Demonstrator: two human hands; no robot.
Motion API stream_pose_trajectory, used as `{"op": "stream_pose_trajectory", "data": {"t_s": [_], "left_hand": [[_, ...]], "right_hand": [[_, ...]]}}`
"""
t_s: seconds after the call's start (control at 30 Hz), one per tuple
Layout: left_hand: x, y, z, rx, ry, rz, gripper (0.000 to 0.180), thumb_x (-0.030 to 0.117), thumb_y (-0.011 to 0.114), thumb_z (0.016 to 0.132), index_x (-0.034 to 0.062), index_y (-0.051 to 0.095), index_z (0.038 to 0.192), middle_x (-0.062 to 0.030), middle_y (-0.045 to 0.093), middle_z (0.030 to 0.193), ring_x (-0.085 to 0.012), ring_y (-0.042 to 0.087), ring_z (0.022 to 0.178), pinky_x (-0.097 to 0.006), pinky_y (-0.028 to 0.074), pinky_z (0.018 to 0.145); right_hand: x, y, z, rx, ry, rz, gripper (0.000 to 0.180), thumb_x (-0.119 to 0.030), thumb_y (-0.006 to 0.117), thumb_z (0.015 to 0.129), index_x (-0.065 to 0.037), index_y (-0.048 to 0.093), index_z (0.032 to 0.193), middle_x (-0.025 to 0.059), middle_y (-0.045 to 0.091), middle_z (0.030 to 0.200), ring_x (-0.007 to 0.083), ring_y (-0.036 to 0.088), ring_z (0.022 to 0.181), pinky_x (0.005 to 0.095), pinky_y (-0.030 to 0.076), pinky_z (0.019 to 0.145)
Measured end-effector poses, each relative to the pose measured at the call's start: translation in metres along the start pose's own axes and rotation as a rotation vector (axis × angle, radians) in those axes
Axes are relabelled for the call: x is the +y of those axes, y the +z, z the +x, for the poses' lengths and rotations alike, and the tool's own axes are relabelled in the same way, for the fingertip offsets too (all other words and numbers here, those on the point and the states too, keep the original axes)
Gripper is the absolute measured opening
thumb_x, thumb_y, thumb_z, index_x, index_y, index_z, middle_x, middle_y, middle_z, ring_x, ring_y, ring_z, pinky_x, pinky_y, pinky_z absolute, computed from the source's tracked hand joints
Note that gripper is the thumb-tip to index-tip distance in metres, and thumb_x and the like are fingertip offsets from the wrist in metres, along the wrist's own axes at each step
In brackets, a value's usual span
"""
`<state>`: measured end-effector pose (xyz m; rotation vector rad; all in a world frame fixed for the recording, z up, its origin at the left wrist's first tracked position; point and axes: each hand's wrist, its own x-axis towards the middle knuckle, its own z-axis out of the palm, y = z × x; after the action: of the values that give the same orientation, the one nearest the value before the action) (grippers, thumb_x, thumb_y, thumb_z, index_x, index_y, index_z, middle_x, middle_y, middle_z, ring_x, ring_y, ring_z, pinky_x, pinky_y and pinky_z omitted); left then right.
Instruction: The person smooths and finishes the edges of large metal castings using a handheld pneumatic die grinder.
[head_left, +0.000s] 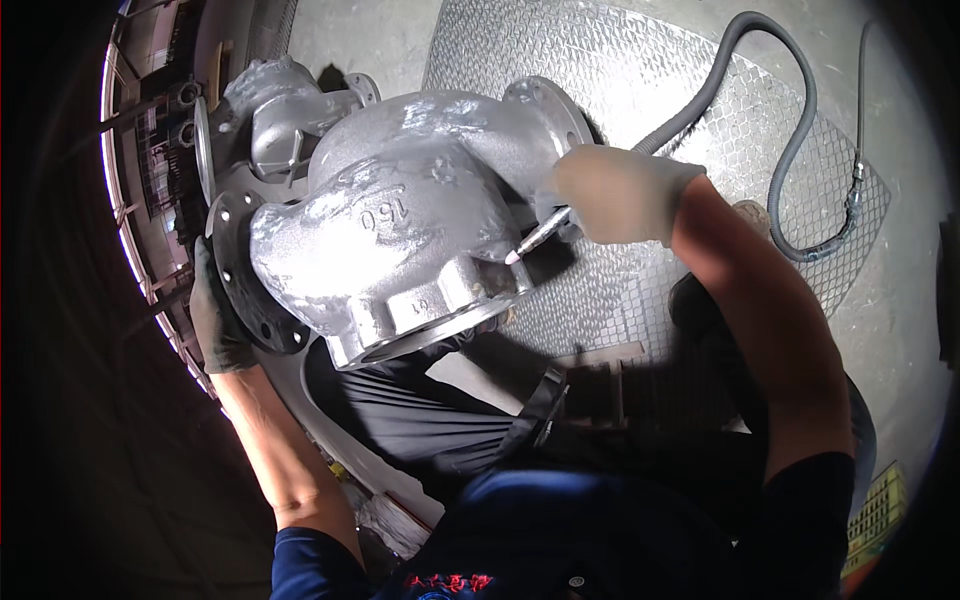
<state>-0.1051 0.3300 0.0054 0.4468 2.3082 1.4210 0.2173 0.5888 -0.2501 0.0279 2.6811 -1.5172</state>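
A large grey cast-metal valve body [400,215] lies in front of me, with raised markings and a round opening facing my legs. My gloved left hand [215,315] grips the rim of its drilled left flange [238,270]; part of the fingers is hidden behind it. In my gloved right hand [625,195], closed around it, is an air die grinder [543,232] with a small pale pink grinding stone. The stone is at the casting's edge near the opening; whether it touches cannot be told. The right hand is slightly blurred.
A second, smaller valve body [280,125] stands at the far left. The grinder's thick grey hose [800,75] loops over the diamond-tread metal plate [640,60] to a fitting at right. My bent leg [400,405] is close to the casting. A yellow crate [880,510] is at lower right.
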Motion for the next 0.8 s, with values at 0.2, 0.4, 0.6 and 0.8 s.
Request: {"op": "stream_pose_trajectory", "data": {"t_s": [0.2, 0.4, 0.6, 0.8], "left_hand": [[0.001, 0.000, -0.001, 0.048, -0.006, -0.007, 0.050, 0.038, 0.058, 0.113, 0.0013, 0.062, 0.147, -0.0116, 0.071, 0.137, -0.0209, 0.072, 0.118, -0.035, 0.058, 0.102], [0.003, 0.002, 0.000, 0.032, 0.055, 0.104, 0.052, 0.040, 0.055, 0.114, -0.0029, 0.066, 0.141, -0.0103, 0.074, 0.130, -0.0165, 0.072, 0.110, -0.031, 0.058, 0.096], [0.006, 0.009, -0.005, -0.027, 0.049, 0.055, 0.052, 0.041, 0.054, 0.115, -0.0027, 0.067, 0.139, -0.0108, 0.076, 0.124, -0.0162, 0.075, 0.103, -0.030, 0.060, 0.089], [0.000, -0.004, 0.001, -0.127, 0.062, -0.052, 0.051, 0.039, 0.054, 0.115, -0.0025, 0.064, 0.143, -0.0100, 0.074, 0.129, -0.0166, 0.073, 0.111, -0.031, 0.059, 0.094]], "right_hand": [[-0.002, 0.048, -0.026, 0.236, -0.046, 0.237, 0.028, -0.002, 0.066, 0.090, -0.003, 0.077, 0.116, 0.0202, 0.076, 0.107, 0.0366, 0.073, 0.100, 0.0443, 0.057, 0.093], [-0.050, 0.108, -0.064, 0.420, 0.174, 0.522, 0.027, -0.007, 0.065, 0.094, -0.004, 0.073, 0.119, 0.0242, 0.075, 0.101, 0.0400, 0.073, 0.096, 0.0453, 0.057, 0.087], [-0.114, 0.138, -0.076, 0.568, 0.449, 0.758, 0.023, -0.009, 0.064, 0.097, -0.001, 0.067, 0.119, 0.0269, 0.070, 0.092, 0.0489, 0.068, 0.086, 0.0500, 0.054, 0.075], [-0.141, 0.148, -0.064, 0.786, 0.367, 0.839, 0.026, -0.008, 0.062, 0.098, -0.002, 0.066, 0.123, 0.0270, 0.068, 0.090, 0.0476, 0.069, 0.083, 0.0501, 0.053, 0.074]]}}
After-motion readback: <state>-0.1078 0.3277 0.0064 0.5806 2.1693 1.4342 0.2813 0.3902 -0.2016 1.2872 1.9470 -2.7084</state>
